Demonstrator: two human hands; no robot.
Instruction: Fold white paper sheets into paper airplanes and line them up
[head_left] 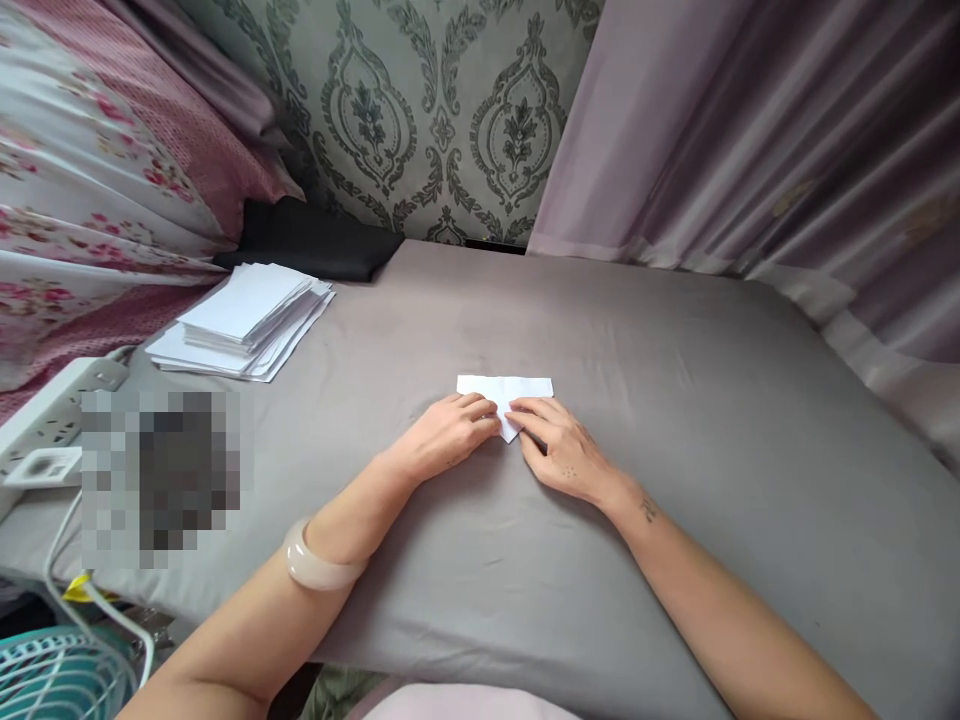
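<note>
A small piece of folded white paper (504, 387) lies on the grey cloth, with a straight strip along its far side and a point toward me. My left hand (459, 432) is closed on the paper's left part, fingers bent and thumb near the fingertips. On the other side, my right hand (562, 448) rests with fingers stretched and slightly apart, their tips touching the paper's right part. Both hands cover the paper's side edges, and the pointed end shows between them. A pale bangle (319, 565) circles my left forearm.
A stack of white paper (247, 315) sits at the far left, before a folded black cloth (322, 238). Nearer on the left are a power strip (52, 425) with cables and a blurred-out object (187, 470). A teal fan (64, 675) stands below the edge; curtains (675, 130) hang right.
</note>
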